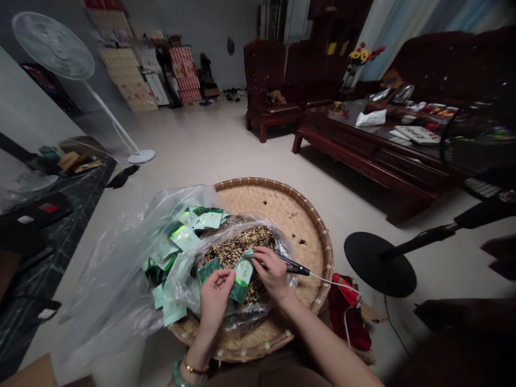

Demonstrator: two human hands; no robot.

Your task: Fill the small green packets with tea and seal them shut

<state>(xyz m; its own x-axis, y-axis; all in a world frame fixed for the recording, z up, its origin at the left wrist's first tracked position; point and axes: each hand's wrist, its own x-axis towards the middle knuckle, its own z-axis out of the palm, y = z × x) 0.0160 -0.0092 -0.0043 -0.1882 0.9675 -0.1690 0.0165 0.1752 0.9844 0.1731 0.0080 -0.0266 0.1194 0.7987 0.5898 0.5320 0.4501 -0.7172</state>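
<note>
The left hand point(215, 295) pinches the left edge of a green foil packet point(243, 273) and the right hand point(274, 271) grips its folded top corner, apparently keeping it taut above the loose dried mix point(229, 250). A black corded clamp tool point(297, 268) emerges behind the right fingers, its grip hidden; filled-looking packets point(184, 237) lie beyond the left fingers, within plastic sheeting point(121, 279).

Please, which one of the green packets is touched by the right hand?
The packet held between the left hand and the right hand; all other visible packets lie farther left.
</note>
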